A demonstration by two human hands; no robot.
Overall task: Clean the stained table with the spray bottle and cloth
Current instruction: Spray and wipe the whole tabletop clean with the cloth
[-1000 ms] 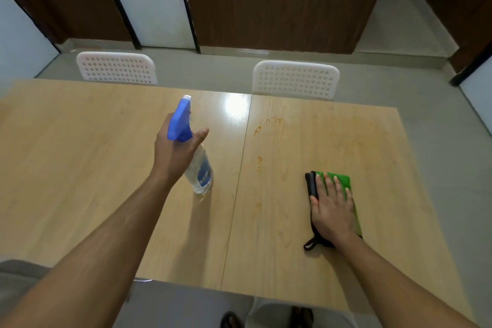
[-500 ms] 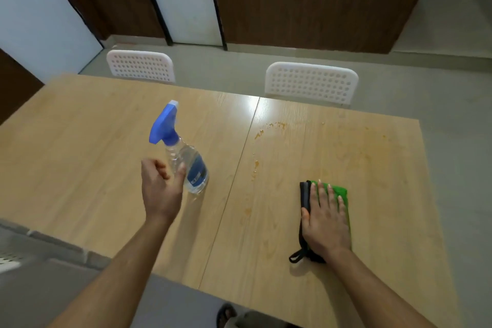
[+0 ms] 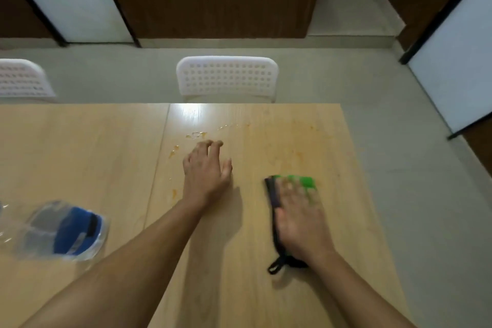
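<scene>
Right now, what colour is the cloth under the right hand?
Bright green with a black edge and loop; the cloth shows in the head view, blurred.

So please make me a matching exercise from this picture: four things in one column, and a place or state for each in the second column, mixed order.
Things:
1. spray bottle
2. cloth
3. left hand
4. white chair

Places or states:
A. behind the table's far edge
B. under the right hand
C. at the left edge of the view, blurred
D. beside orange stains, holding nothing

Pairs: 1-C, 2-B, 3-D, 4-A
</scene>
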